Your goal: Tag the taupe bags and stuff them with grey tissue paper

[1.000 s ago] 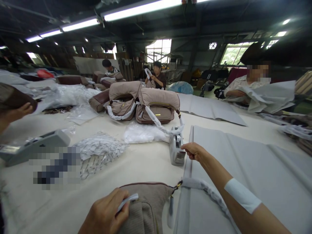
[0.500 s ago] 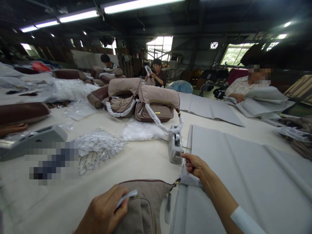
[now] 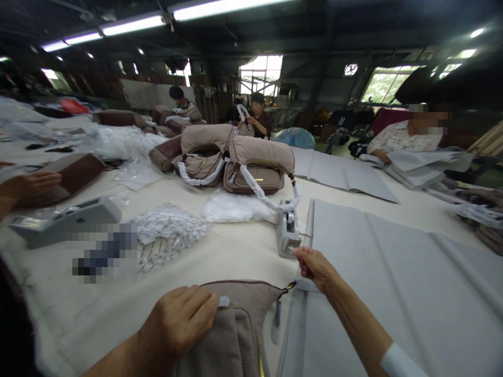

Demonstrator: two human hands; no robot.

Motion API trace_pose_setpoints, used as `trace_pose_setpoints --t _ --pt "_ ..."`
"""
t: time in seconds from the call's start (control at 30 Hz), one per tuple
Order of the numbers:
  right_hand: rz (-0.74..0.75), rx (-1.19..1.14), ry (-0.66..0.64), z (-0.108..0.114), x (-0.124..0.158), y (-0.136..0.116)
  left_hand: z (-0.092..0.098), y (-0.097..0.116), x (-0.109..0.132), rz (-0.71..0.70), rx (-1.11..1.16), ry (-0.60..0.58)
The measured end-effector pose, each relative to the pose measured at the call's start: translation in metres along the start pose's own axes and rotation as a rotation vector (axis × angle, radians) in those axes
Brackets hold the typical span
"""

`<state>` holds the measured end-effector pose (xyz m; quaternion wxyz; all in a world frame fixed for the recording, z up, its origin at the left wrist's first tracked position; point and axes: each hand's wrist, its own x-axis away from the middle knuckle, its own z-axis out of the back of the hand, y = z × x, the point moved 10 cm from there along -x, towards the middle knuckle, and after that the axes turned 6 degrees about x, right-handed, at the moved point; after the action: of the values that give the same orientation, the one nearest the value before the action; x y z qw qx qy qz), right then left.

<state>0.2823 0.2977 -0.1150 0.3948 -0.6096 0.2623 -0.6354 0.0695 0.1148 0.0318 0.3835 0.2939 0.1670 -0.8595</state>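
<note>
A taupe fabric bag (image 3: pixel 251 298) with a gold zipper lies in front of me at the bottom. My left hand (image 3: pixel 183 319) is closed over its upper edge, pinching a narrow white strip (image 3: pixel 224 301) whose end pokes out past the fingers. Beyond the bag stands a grey tape dispenser (image 3: pixel 283 235). At its front cutting edge my right hand (image 3: pixel 314 266) is closed in a pinch on the end of the clear tape, which is hard to make out. A wrapped tag or pull (image 3: pixel 276 320) hangs by the bag's gold clip.
Two finished-looking taupe bags (image 3: pixel 261 157) with white-wrapped straps stand behind the dispenser. Grey sheets (image 3: pixel 377 272) cover the right side. To the left are a heap of white tags (image 3: pixel 168 230), another dispenser (image 3: pixel 74 222) and a co-worker's hand (image 3: pixel 37 183) at a brown-based bag.
My left hand has turned and shifted right over the strip, hiding more of it. My right hand keeps its pinch by the dispenser. At the left, a co-worker's hand has come further into view.
</note>
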Motion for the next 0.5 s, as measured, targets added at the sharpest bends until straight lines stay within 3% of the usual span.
trace_pose_setpoints --t 0.1,0.17,0.23,0.33,0.5 --pt "0.058 -0.008 -0.310 -0.048 0.038 -0.028 0.002 0.006 0.004 -0.075 -0.014 -0.059" --pt "-0.007 0.060 -0.588 -0.090 0.069 -0.032 0.004 0.008 0.006 -0.091 -0.023 -0.081" --pt "-0.080 0.134 -0.778 -0.124 0.095 -0.028 0.006 0.008 0.006 -0.086 -0.021 -0.091" --pt "-0.161 0.195 -0.867 -0.153 0.114 -0.019 0.007 0.008 0.006 -0.079 -0.008 -0.092" --pt "-0.264 0.253 -0.878 -0.168 0.119 -0.004 0.015 0.015 0.005 -0.149 -0.041 -0.006"
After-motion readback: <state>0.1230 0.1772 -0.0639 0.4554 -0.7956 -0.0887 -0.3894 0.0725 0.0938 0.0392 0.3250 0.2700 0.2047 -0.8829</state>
